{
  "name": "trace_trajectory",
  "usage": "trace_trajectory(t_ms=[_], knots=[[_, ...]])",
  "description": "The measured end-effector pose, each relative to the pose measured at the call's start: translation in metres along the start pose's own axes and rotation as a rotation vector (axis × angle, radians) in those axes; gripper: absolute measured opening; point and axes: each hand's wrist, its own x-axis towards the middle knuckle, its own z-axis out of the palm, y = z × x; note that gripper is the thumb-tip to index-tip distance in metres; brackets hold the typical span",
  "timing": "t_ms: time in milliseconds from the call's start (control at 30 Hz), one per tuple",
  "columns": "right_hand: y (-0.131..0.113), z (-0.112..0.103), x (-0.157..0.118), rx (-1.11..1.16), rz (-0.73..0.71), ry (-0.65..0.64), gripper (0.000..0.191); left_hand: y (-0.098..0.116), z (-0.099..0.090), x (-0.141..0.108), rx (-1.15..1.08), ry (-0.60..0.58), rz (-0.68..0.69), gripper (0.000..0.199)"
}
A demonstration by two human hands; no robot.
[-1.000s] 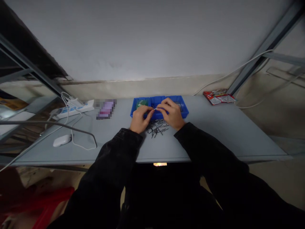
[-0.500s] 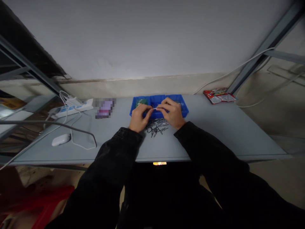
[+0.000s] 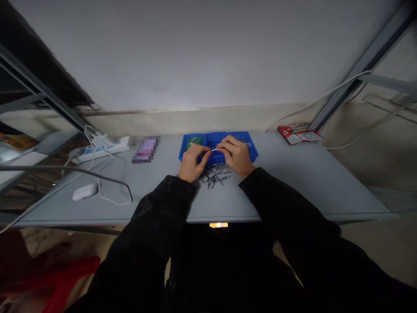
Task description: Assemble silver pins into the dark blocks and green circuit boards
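Both hands meet over the front of a blue three-part tray (image 3: 253,155). Between them is a thin, shiny metal pin that looks like a blind rivet (image 3: 214,150). My left hand (image 3: 191,162) pinches its left end with thumb and forefinger. The fingertips of my right hand (image 3: 238,157) close on the other end. Just below, on the table, lies a loose pile of similar rivets (image 3: 215,175). A green bag or wrapping (image 3: 196,141) shows in the tray's left compartment. More thin metal pieces are in the right compartment, partly hidden by my right hand.
A grey table (image 3: 293,191) stands against the wall. To the left are a phone (image 3: 146,148), a power strip (image 3: 102,150) with white cables, and a white earbud case (image 3: 84,191). At the back right lies a red packet (image 3: 299,134). A red stool (image 3: 61,278) is below left.
My hands keep nearly the same place, still pinching the rivet, which now tilts slightly differently between the fingertips. The view has shifted a little.
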Motion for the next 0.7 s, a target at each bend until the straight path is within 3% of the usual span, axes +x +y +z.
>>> trace_trajectory(t_ms=[400, 700], knots=[[0.0038, -0.0024, 0.001, 0.03, 0.008, -0.023, 0.02, -0.0009, 0.0004, -0.0008, 0.001, -0.014, 0.003, 0.02], [0.006, -0.001, 0.0016, -0.117, -0.025, -0.052, 0.018, -0.002, 0.0007, -0.0003, 0.021, -0.007, -0.003, 0.02]])
